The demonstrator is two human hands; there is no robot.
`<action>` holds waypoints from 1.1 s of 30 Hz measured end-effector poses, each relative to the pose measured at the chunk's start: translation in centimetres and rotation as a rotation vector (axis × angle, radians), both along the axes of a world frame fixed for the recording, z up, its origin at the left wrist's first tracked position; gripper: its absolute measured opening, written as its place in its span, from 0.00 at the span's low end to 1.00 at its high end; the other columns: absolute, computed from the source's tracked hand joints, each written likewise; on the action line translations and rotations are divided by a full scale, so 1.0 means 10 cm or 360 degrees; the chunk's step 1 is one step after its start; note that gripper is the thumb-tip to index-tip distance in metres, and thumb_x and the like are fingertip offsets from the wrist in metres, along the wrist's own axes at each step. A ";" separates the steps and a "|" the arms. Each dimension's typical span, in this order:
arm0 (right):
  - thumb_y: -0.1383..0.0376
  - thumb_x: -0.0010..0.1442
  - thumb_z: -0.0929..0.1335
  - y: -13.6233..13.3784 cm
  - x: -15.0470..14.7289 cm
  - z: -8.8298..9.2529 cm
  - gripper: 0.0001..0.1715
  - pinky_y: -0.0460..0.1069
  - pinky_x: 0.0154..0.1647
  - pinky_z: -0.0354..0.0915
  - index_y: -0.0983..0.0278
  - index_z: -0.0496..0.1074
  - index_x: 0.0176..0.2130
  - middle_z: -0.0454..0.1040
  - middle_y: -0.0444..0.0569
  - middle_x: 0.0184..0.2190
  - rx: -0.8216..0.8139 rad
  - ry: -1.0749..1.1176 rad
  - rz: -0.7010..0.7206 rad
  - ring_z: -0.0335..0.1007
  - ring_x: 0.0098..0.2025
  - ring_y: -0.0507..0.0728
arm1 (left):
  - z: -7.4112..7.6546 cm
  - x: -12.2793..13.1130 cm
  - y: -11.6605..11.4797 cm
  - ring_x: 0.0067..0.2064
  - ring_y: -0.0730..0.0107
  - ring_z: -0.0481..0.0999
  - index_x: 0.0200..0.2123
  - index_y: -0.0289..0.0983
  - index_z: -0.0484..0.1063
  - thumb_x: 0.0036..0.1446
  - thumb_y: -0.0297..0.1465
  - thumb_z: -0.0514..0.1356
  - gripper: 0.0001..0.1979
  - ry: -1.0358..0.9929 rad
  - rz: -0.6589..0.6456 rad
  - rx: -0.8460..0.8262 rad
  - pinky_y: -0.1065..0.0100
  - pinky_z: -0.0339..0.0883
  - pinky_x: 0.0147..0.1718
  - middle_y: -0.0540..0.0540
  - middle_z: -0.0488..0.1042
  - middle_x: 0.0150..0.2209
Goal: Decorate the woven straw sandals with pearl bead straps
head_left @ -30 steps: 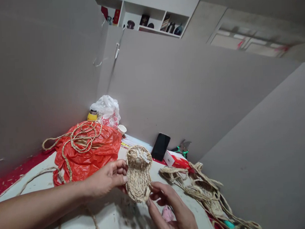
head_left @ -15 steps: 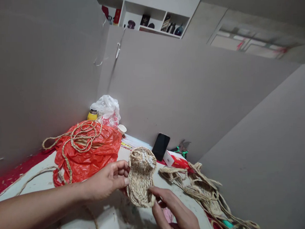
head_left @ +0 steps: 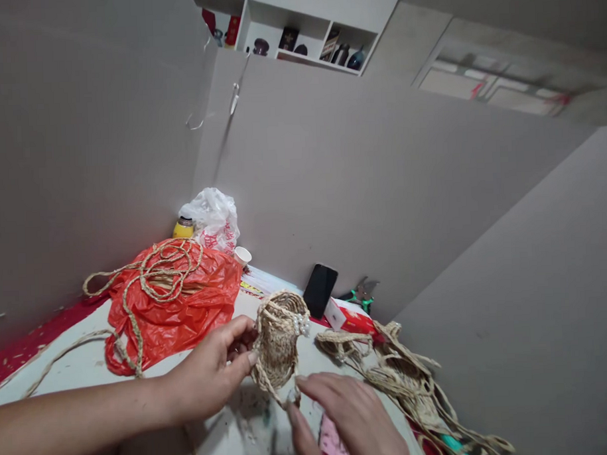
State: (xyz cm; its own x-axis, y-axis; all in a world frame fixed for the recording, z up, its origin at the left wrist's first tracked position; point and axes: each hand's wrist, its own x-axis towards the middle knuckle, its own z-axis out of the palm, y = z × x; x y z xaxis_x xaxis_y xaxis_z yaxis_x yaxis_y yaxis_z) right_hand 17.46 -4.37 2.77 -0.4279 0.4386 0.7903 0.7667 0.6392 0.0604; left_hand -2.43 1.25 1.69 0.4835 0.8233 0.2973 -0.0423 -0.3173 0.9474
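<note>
The left hand (head_left: pixel 216 373) has its grip closed on one small woven straw slipper (head_left: pixel 277 341), thumb and fingertips pinching its left edge and holding it tilted up off the worktop (head_left: pixel 226 442). The right hand (head_left: pixel 352 418) meets the slipper's lower tip with its fingertips; whether those fingers pinch the straw or only touch it cannot be told. A cluster of white beads (head_left: pixel 303 324) sits on the slipper's upper band.

One slipper is in hand. To its right lies one heap of loose woven straw pieces (head_left: pixel 403 376), too tangled to count and cut off at the lower frame edge. Under the right hand a pink item (head_left: pixel 334 445) shows only in part. On the left, one red plastic bag (head_left: pixel 174 305) carries a coil of braided straw rope (head_left: pixel 160 272), with a strand trailing across the worktop toward the left forearm. Behind it stand one white plastic bag (head_left: pixel 211 217), one yellow jar (head_left: pixel 183 228) and one small white cup (head_left: pixel 243 255). One black phone (head_left: pixel 320 291) leans on the wall, with green-handled cutters (head_left: pixel 359 295) just beside it and a red and white box (head_left: pixel 349 319) in front.

Walls close the worktop at the back and left; the bare patch lies directly below the hands, at the near edge.
</note>
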 end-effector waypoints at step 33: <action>0.74 0.58 0.65 0.30 -0.37 -0.27 0.07 0.50 0.34 0.55 0.64 0.70 0.32 0.74 0.44 0.23 -0.0345 0.0362 0.0010 0.68 0.24 0.53 | -0.19 0.03 0.07 0.36 0.71 0.68 0.40 0.36 0.72 0.48 0.25 0.58 0.13 -0.0207 0.0169 -0.0412 0.68 0.63 0.38 0.51 0.68 0.33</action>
